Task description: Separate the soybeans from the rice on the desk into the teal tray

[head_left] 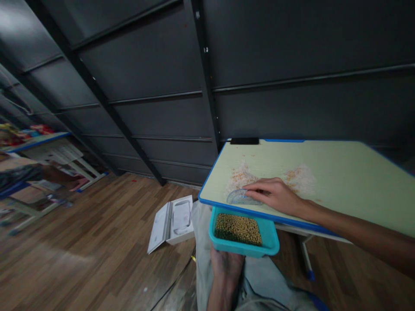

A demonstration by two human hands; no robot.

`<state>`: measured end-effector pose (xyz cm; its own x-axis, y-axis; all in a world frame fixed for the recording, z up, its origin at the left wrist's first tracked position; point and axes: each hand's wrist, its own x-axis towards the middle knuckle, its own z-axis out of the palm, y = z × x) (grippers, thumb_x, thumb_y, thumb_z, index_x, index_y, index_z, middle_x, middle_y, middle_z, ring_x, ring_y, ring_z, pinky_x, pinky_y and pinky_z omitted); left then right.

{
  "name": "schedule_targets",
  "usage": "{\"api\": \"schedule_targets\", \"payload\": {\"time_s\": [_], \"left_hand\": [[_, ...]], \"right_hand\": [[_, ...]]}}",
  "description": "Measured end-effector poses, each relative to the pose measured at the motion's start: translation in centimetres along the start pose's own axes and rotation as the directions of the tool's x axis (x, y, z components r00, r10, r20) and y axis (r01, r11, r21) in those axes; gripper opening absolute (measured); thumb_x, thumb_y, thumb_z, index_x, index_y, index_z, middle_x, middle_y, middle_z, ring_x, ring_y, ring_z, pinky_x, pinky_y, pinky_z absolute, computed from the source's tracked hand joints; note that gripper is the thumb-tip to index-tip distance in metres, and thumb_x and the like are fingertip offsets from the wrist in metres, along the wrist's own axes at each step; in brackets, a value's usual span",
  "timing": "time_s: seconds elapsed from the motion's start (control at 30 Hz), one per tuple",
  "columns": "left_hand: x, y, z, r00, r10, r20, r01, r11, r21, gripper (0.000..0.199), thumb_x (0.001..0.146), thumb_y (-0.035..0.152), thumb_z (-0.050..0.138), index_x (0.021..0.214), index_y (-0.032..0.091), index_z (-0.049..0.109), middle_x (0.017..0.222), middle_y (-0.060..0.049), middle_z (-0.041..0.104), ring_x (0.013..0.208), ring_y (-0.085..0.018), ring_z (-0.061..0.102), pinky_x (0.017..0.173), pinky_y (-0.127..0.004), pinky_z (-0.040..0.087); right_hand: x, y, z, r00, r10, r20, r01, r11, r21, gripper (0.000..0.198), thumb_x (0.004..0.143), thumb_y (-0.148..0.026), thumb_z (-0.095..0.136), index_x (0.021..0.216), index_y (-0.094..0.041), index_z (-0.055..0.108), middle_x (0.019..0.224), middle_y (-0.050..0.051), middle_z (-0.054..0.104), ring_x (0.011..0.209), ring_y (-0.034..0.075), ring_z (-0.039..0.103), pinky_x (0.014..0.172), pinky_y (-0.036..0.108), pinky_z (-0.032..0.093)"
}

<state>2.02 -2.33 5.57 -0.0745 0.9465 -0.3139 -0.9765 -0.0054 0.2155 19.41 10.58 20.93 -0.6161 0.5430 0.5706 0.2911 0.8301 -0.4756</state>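
The right hand is pinching a clear protractor between narrowed fingers; the protractor is pointing toward nine o'clock, its long axis running nine to three along the front edge of the pale surface. White-and-orange grains are lying just beside it at twelve o'clock, a second pile at two. At six o'clock, the left hand, nearer, is supporting a turquoise tub of beans from below, its fingers too hidden to tell their spread.

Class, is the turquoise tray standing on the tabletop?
No, the left hand supports the tray from beneath, off the tabletop.
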Motion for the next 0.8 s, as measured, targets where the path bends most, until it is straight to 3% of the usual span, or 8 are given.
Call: {"api": "schedule_targets", "payload": {"time_s": [0.23, 0.43, 0.8], "left_hand": [[0.7, -0.2, -1.3, 0.997, 0.003, 0.077, -0.004, 1.000, 0.008, 0.039, 0.101, 0.036, 0.045, 0.127, 0.026, 0.072, 0.135, -0.009, 0.071, 0.134, -0.031, 0.059, 0.118, -0.056, 0.041], [0.8, -0.2, -1.9, 0.994, 0.025, 0.103, -0.028, 0.999, 0.034, 0.039, 0.101, 0.036, 0.046, 0.130, 0.027, 0.070, 0.139, -0.008, 0.069, 0.135, -0.032, 0.058, 0.118, -0.059, 0.039], [0.6, -0.1, -1.3, 0.999, 0.020, 0.026, -0.022, 0.998, 0.051, 0.038, 0.100, 0.036, 0.045, 0.123, 0.026, 0.074, 0.136, -0.008, 0.070, 0.136, -0.030, 0.057, 0.118, -0.056, 0.040]], "right_hand": [[-0.2, 0.2, 0.0, 1.000, 0.001, 0.008, -0.001, 0.999, -0.035, 0.021, 0.101, -0.030, 0.063, 0.116, -0.027, 0.077, 0.106, 0.002, 0.081, 0.092, 0.018, 0.077, 0.085, 0.034, 0.061], [-0.2, 0.9, -0.5, 0.988, 0.079, -0.131, -0.096, 0.987, -0.128, 0.021, 0.100, -0.031, 0.062, 0.113, -0.026, 0.078, 0.106, 0.004, 0.081, 0.091, 0.022, 0.077, 0.084, 0.040, 0.061], [0.1, 2.1, -1.9, 0.965, 0.136, -0.223, -0.182, 0.964, -0.196, 0.020, 0.099, -0.032, 0.062, 0.108, -0.025, 0.079, 0.104, 0.004, 0.082, 0.084, 0.022, 0.077, 0.076, 0.038, 0.061]]}}
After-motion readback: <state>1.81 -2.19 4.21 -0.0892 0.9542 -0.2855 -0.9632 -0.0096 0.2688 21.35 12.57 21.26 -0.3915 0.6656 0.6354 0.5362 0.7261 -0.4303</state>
